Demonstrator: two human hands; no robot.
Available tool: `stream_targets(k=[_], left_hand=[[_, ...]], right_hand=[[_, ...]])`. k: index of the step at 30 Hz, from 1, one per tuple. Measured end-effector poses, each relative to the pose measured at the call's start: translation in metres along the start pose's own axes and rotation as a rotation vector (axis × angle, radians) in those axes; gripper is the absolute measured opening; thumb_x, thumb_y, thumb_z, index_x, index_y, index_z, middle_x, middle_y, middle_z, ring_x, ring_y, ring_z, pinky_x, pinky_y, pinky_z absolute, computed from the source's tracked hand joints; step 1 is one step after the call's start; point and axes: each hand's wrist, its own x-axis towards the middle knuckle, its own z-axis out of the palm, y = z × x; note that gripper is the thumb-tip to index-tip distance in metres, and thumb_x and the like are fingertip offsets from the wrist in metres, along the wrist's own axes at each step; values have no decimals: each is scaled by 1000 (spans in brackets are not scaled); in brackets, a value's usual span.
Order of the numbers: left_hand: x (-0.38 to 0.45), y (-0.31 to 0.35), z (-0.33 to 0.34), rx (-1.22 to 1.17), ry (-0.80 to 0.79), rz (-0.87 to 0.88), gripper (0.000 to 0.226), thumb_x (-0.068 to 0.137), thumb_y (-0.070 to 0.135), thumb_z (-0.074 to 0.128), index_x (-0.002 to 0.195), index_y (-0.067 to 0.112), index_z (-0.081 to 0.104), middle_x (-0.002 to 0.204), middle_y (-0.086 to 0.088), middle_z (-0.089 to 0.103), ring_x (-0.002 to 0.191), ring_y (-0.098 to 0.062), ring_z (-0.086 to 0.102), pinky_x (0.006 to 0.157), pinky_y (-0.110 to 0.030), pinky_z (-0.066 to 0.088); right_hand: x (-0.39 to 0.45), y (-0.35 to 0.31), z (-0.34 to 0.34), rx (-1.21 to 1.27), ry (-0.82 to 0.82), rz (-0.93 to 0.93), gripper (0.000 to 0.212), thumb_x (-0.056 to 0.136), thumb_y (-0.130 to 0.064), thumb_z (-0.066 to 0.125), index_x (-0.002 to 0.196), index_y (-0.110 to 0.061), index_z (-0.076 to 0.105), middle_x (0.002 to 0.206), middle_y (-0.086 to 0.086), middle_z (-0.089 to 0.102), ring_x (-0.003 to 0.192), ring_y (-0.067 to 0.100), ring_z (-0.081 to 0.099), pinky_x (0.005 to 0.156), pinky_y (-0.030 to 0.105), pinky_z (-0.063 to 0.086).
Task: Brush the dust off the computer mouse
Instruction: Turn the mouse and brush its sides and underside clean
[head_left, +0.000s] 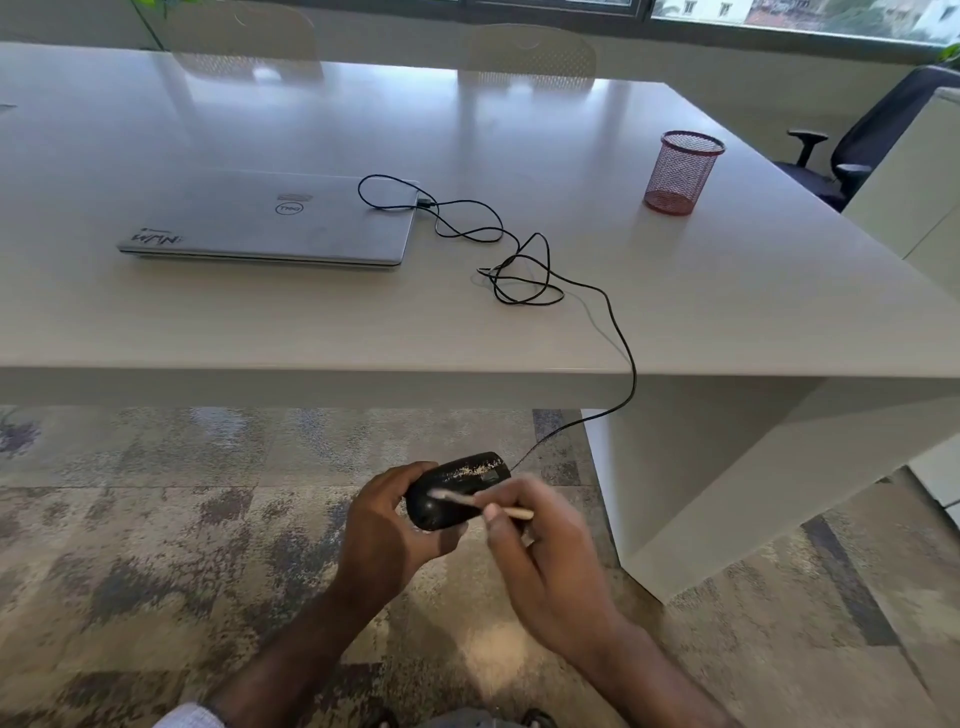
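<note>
The left hand (387, 525) grips the mouse (457, 491) off the surface (727, 312), over the carpet; the right hand (540, 540) pinches a brush (483, 503). Sweep bristles toward the dusty streak at 1 o'clock, keeping the cord (623, 353) slack.

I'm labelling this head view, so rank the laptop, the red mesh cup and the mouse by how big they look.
1. laptop
2. and 3. mouse and red mesh cup look alike; the mouse is far nearer the camera, so no ranking.
</note>
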Motion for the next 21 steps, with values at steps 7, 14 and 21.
stream_targets(k=[7,14,21], left_hand=[[-1,-4,-3,-1,-11,-4,76,49,12,98,118,17,67,107,11,65,102,-19,63,94,-35,50],[-2,-4,-2,-3,-31,-12,76,49,13,98,119,15,68,110,4,68,103,-17,63,94,-35,50],[-4,-5,-4,17,-39,-15,78,50,18,99,121,17,67,111,8,66,103,-13,62,94,-32,50]], right_hand=[[25,14,-31,12,185,103,14,92,-19,53,82,-15,61,63,-11,50,55,5,43,52,22,35],[31,22,-28,-111,68,141,13,97,-14,58,87,-20,64,64,-16,51,57,2,48,53,11,32],[36,21,-40,-8,155,96,13,92,-20,54,82,-20,62,65,-1,56,52,12,47,48,30,39]])
